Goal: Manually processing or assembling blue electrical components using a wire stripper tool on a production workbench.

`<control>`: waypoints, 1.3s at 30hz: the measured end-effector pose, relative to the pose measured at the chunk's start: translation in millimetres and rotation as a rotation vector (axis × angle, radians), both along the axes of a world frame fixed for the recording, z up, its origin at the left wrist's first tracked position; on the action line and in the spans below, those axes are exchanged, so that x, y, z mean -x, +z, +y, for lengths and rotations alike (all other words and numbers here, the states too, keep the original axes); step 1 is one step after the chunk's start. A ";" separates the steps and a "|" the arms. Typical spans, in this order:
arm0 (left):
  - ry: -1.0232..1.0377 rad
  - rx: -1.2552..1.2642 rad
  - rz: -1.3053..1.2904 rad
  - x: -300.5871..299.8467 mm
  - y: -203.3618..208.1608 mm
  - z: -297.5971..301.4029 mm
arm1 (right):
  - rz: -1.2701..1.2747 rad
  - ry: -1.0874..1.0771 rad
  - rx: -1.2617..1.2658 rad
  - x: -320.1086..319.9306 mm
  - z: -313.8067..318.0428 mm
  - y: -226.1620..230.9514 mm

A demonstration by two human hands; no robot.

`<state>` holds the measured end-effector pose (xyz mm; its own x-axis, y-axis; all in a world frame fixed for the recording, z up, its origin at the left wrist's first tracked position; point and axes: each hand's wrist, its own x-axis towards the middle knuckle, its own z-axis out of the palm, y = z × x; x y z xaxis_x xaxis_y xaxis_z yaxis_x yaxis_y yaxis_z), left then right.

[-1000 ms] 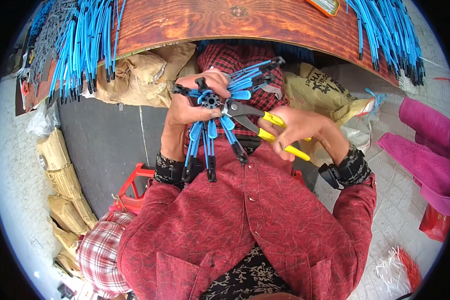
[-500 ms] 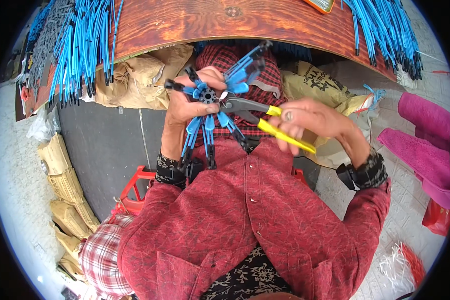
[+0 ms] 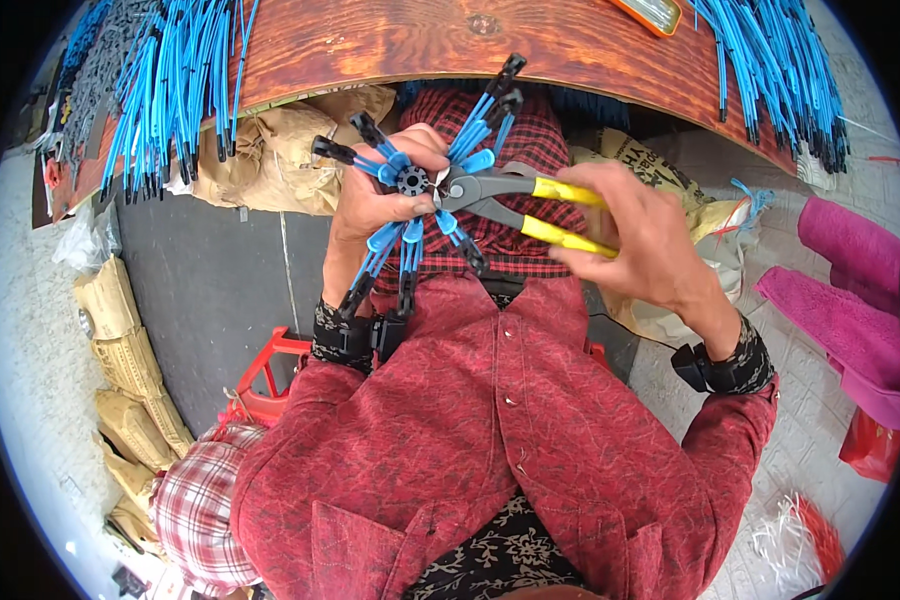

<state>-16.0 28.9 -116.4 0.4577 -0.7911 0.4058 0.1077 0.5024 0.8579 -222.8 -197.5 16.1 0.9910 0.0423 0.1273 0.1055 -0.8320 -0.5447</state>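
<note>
My left hand (image 3: 385, 195) is closed round a spoked assembly, pinching its black, notched round hub (image 3: 412, 181) between thumb and fingers. Blue spokes (image 3: 382, 237) with black jointed ends fan out from this hub above and below the hand. My right hand (image 3: 650, 235) grips pliers by their yellow handles (image 3: 565, 234), which stand apart. The grey jaws (image 3: 462, 189) of the pliers reach the hub's right side, close to the left thumb. A thin pale bit, maybe wire, shows at the jaw tips; what exactly they bite is too small to tell.
Ahead is a wooden table (image 3: 370, 50) with bundles of blue rods (image 3: 175, 100) hanging at its left and more blue rods (image 3: 775, 75) at its right. An orange-rimmed tray (image 3: 655, 12) lies near the far edge. Tan sacks (image 3: 270, 150) sit below; pink cloth (image 3: 835, 320) is at right.
The pliers have swung from a downward slant to nearly level, and their handles have spread wider. My right hand has shifted its grip along them. The hub stays in my left hand.
</note>
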 end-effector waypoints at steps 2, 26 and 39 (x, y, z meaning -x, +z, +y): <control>0.005 -0.006 -0.009 -1.6 -1.2 1.8 | -0.115 0.038 0.037 -4.2 -4.9 0.8; 0.124 -0.058 -0.059 -3.6 5.2 4.2 | -0.300 0.119 0.254 -19.5 -14.7 7.4; 0.070 -0.026 -0.070 -9.3 -0.1 8.2 | 0.632 0.031 -0.313 -25.9 -10.9 10.5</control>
<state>-6.6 37.1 -116.5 0.4831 -0.7689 0.4189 0.0121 0.4843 0.8748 -196.9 -208.4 26.6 0.8780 0.1274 -0.4613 -0.2885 -0.6283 -0.7225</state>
